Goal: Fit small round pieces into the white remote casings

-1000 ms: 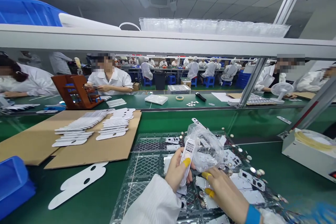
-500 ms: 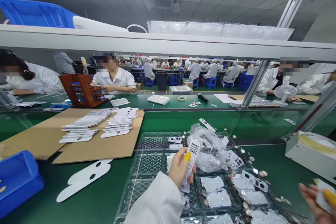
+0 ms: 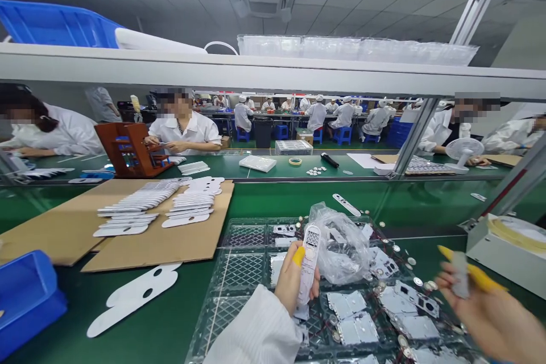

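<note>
My left hand (image 3: 288,281), a yellow cot on its thumb, is closed around a slim white housing (image 3: 307,273) with a grid of dark slots at its upper end. It hovers over a clear compartment tray (image 3: 241,264). Off to the right, my right hand (image 3: 490,307), with yellow finger cots, pinches a small grey-white flat piece (image 3: 460,274); motion blurs it somewhat. Several silvery plates (image 3: 357,325) with wires and small round discs lie in the tray. A crumpled clear plastic bag (image 3: 339,247) rests on the tray behind my left hand.
White panels with holes lie stacked on cardboard (image 3: 196,250) at the left, beside a blue bin (image 3: 29,307). Two loose white panels (image 3: 132,301) lie nearer me. A light-coloured box (image 3: 509,253) stands at the right. Overhead runs a shelf (image 3: 273,71); co-workers sit across the bench.
My right hand has moved in leftward from the right edge, bringing the small flat piece into fuller view. My left hand keeps hold of the white housing, now turned slightly more upright.
</note>
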Available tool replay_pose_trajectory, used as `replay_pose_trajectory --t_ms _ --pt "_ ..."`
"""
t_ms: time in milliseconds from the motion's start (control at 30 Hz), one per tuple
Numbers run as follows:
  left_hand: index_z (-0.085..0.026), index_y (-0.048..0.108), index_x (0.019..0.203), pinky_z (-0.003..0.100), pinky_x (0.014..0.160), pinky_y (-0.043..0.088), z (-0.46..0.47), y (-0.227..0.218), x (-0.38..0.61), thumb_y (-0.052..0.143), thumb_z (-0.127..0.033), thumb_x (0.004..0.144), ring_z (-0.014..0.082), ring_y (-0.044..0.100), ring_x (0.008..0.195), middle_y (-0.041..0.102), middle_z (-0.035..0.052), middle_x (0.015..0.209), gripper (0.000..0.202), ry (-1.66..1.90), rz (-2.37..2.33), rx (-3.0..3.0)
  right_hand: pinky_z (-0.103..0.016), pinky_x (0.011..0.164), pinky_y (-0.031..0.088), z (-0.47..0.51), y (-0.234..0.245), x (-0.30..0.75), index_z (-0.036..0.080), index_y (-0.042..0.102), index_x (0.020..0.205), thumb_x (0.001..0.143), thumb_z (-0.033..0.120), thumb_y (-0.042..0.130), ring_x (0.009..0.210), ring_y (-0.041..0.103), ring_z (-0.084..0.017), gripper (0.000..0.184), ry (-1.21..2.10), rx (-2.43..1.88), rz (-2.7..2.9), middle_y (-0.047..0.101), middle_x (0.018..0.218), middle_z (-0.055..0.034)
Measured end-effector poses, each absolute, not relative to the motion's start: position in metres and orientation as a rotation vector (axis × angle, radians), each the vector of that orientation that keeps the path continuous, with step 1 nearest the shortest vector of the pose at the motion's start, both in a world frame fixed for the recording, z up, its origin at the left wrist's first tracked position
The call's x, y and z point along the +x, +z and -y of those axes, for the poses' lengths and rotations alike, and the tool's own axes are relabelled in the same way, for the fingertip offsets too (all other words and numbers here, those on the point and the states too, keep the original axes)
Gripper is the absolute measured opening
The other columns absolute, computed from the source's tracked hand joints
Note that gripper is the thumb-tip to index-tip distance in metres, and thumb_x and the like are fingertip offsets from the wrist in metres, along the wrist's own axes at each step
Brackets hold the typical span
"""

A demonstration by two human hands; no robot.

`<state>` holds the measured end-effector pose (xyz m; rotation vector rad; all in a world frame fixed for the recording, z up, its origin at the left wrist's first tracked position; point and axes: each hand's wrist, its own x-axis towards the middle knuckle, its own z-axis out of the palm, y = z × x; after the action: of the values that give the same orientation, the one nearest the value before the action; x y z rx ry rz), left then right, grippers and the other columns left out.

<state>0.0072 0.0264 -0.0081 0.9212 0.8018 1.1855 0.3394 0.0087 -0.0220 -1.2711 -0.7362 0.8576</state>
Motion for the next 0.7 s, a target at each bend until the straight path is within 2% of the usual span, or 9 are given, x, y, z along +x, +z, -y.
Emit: replay_pose_trajectory --t_ms 67,100,133,233,333,500,600,700 --pt "-0.022 0.039 0.085 0.016 0.03 0.028 -0.028 -0.011 0.006 0.038 -0.054 0.081 0.0073 0.045 0.031 0.056 -0.0038 0.057 0.032 1.2 -0.761 0.907 -0.041 0.071 0.052 -0.018 0.009 0.274 0.026 0.063 0.096 0.064 0.043 0.068 0.086 0.06 -0.027 0.037 0.971 -1.205 0.81 0.064 0.093 -0.0062" --pt "-0.021 0.039 0.084 0.016 0.03 0.028 -0.029 -0.012 0.006 0.038 -0.054 0.081 0.007 0.045 0.031 0.057 -0.0031 0.059 0.033 1.205 -0.742 0.904 -0.039 0.074 0.051 -0.022 0.021 0.243 0.024 0.062 0.099 0.063 0.041 0.072 0.09 0.059 -0.027 0.041 1.033 -1.198 0.908 0.064 0.096 -0.0067" --pt "-0.021 0.04 0.084 0.015 0.03 0.028 -0.03 -0.012 0.005 0.039 -0.054 0.08 0.0069 0.045 0.032 0.058 -0.0023 0.06 0.033 1.206 -0.724 0.902 -0.038 0.074 0.051 -0.027 0.031 0.216 0.021 0.063 0.098 0.063 0.039 0.073 0.087 0.06 -0.026 0.041 1.095 -1.196 1.016 0.065 0.094 -0.0072" --pt "-0.02 0.044 0.091 0.015 0.03 0.03 -0.032 -0.015 0.004 0.037 -0.058 0.08 0.0076 0.047 0.033 0.06 -0.0002 0.062 0.039 1.195 -0.691 0.896 -0.033 0.059 0.051 -0.043 0.042 0.161 0.02 0.064 0.09 0.061 0.037 0.075 0.069 0.06 -0.021 0.036 1.194 -1.081 1.213 0.064 0.079 -0.0046" --pt "-0.019 0.047 0.1 0.016 0.029 0.032 -0.034 -0.017 0.002 0.036 -0.06 0.079 0.0085 0.048 0.033 0.06 0.0014 0.062 0.047 1.195 -0.716 0.898 -0.029 0.052 0.05 -0.06 0.03 0.136 0.02 0.064 0.084 0.057 0.033 0.078 0.063 0.058 -0.018 0.033 1.274 -0.959 1.249 0.06 0.071 -0.0014" --pt "-0.015 0.051 0.106 0.016 0.031 0.034 -0.034 -0.018 -0.001 0.036 -0.056 0.081 0.0096 0.051 0.037 0.061 0.0041 0.065 0.05 1.226 -0.743 0.926 -0.027 0.053 0.05 -0.075 -0.003 0.128 0.019 0.062 0.087 0.06 0.031 0.077 0.062 0.057 -0.016 0.033 1.272 -0.938 1.237 0.058 0.069 -0.0002" --pt "-0.016 0.05 0.113 0.016 0.034 0.034 -0.034 -0.016 -0.001 0.035 -0.048 0.085 0.0098 0.053 0.042 0.062 0.0054 0.072 0.045 1.217 -0.729 0.949 -0.028 0.055 0.051 -0.075 -0.017 0.131 0.019 0.06 0.092 0.063 0.032 0.075 0.064 0.057 -0.016 0.035 1.24 -0.947 1.218 0.058 0.072 -0.0004" --pt "-0.017 0.047 0.119 0.016 0.036 0.034 -0.035 -0.015 0.0 0.043 -0.036 0.083 0.0087 0.053 0.045 0.061 0.0043 0.076 0.041 1.179 -0.751 0.973 -0.029 0.059 0.052 -0.075 -0.023 0.135 0.019 0.059 0.093 0.064 0.033 0.075 0.069 0.059 -0.017 0.036 1.183 -0.962 1.213 0.059 0.076 -0.0016"
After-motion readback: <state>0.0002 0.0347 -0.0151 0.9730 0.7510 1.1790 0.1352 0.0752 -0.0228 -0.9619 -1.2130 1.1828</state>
